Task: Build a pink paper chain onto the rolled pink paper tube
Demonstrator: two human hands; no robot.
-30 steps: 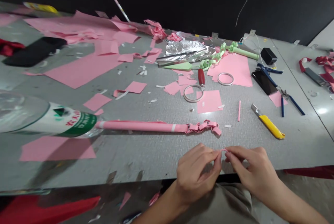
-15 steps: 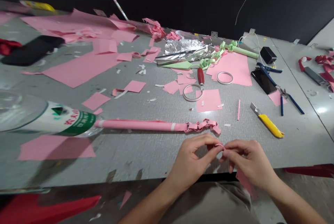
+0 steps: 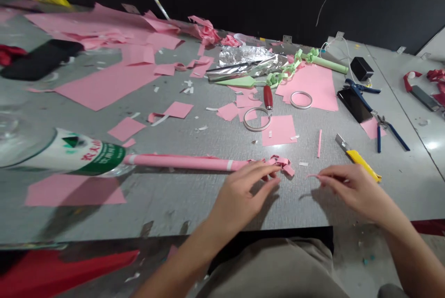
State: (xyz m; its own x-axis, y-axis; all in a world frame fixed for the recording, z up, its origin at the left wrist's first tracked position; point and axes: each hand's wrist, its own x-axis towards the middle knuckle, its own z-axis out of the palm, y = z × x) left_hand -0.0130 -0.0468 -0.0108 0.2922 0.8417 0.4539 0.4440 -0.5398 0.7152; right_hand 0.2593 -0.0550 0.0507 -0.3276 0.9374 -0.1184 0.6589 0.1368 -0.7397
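A pink paper tube (image 3: 187, 162) lies on the table, its right end joined to a folded pink paper chain (image 3: 283, 163). My left hand (image 3: 245, 189) reaches over the near side of that chain, thumb and forefinger apart; its fingertips are at the links, and I cannot tell whether they touch. To the right, my right hand (image 3: 347, 189) pinches a thin pink paper strip (image 3: 313, 175) between thumb and forefinger, just above the tabletop. The strip's free end points left toward the chain. Beside the right hand lies a yellow utility knife (image 3: 363, 164).
A water bottle (image 3: 86, 152) lies at the tube's left end. Farther back are metal rings (image 3: 301, 100), a red-handled tool (image 3: 267, 98), foil (image 3: 246, 59), a green paper chain (image 3: 281, 77), a phone (image 3: 354, 104) and pliers (image 3: 384, 124). Pink paper sheets (image 3: 104, 82) cover the back left.
My hands have moved apart: the left forward and left to the paper chain, the right forward and right with the pink strip. Earlier both were together at the strip near the table edge.
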